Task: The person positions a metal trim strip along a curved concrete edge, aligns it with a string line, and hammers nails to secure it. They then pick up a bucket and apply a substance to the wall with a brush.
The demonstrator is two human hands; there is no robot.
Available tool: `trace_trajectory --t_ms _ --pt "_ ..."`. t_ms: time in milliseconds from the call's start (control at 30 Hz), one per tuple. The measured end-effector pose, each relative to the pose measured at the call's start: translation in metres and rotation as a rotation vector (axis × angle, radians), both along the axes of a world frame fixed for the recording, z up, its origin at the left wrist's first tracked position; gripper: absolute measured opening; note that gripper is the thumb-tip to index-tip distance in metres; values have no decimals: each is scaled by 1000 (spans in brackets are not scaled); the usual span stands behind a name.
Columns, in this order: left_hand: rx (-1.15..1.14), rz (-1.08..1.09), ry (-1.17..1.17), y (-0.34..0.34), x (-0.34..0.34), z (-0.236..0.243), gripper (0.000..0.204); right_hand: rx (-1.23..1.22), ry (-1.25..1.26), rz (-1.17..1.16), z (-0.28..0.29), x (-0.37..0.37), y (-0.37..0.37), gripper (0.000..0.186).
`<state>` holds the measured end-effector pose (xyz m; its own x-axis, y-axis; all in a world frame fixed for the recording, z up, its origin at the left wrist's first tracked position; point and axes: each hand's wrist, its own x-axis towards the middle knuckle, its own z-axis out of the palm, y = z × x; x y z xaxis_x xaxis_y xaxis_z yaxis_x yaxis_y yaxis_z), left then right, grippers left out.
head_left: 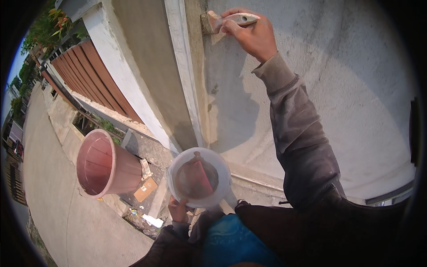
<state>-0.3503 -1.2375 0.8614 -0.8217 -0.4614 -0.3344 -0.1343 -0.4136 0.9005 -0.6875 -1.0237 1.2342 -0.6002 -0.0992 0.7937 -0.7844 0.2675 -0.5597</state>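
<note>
My right hand (pixel 255 35) is raised to the wall and grips a paintbrush (pixel 216 21) by its pale, smeared handle. The bristles touch the plastered wall (pixel 311 75) along the narrow strip beside the pillar. Lower down, my left hand (pixel 179 210) is closed on the near left rim of a whitish plastic bucket (pixel 224 178), held in front of my body. Murky brown-grey liquid (pixel 184 181) lies inside the bucket. A reddish flat shape (pixel 202 178) shows there too; I cannot tell whether it is an object or a reflection.
A large faded red tub (pixel 126 169) stands tilted on the ground at the left. Near it lie a piece of cardboard (pixel 145 190) and white litter (pixel 152 220). A pillar (pixel 151 66) with white edges rises beside the wall; a brown slatted fence (pixel 95 82) runs along the road.
</note>
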Motion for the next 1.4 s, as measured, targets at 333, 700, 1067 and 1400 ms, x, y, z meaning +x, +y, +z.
trace_trajectory --t_ms 333,700,1067,1400 --pt "109 -11 -10 3 2 -11 24 -747 -185 540 -88 -6 -22 26" --pt "56 0 -41 42 -9 19 17 84 -745 259 -299 102 38 14" --pt "130 74 -51 95 -26 30 19 585 -724 219 -367 139 40 18" --pt "207 46 -41 91 -40 15 39 -337 -872 234 -292 77 45 18"
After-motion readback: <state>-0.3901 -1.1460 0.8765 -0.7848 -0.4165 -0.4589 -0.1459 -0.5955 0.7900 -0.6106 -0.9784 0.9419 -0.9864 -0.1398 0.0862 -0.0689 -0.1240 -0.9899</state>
